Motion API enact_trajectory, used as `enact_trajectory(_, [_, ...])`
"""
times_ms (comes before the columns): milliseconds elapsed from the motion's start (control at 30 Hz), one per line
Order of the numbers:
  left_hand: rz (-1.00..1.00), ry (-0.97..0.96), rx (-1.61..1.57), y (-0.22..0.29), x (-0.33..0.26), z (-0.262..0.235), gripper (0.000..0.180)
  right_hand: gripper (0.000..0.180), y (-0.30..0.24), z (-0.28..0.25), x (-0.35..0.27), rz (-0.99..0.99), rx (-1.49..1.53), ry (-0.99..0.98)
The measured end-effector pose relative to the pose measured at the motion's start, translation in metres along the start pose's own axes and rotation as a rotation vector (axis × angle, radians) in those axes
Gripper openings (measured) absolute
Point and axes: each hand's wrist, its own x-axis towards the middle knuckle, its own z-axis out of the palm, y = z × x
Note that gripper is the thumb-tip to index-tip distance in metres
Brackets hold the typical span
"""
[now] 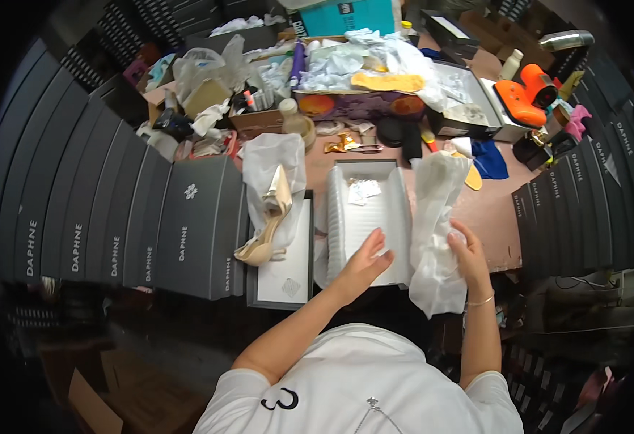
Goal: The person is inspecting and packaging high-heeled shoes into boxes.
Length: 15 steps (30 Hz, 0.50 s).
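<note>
An open shoe box (340, 217) lined with white tissue paper lies in front of me on the brown table. My left hand (366, 262) lies flat inside it, fingers apart, pressing the paper lining. My right hand (467, 254) grips a long sheet of white tissue paper (436, 217) that hangs over the box's right wall. Small white packets (364, 191) lie at the box's far end. To the left, a beige high-heeled shoe (268, 224) wrapped partly in tissue rests on the box lid (288, 278).
Rows of dark grey shoe boxes (114, 217) stand on the left and more dark boxes (585, 210) on the right. The table's far side is cluttered with tissue, a purple box (360, 105), an orange tool (523, 94), a teal box and bottles.
</note>
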Motion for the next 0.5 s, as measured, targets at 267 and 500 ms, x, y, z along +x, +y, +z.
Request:
enact_trajectory(267, [-0.211,-0.149,-0.365,0.026,-0.012,-0.028,0.041,0.009,-0.03,0.124,0.023,-0.776,-0.726,-0.045])
enact_trajectory(500, [-0.152,0.052,-0.755,0.002,-0.016,-0.084,0.041,0.023,-0.07,0.121,0.017,-0.628,-0.188,-0.024])
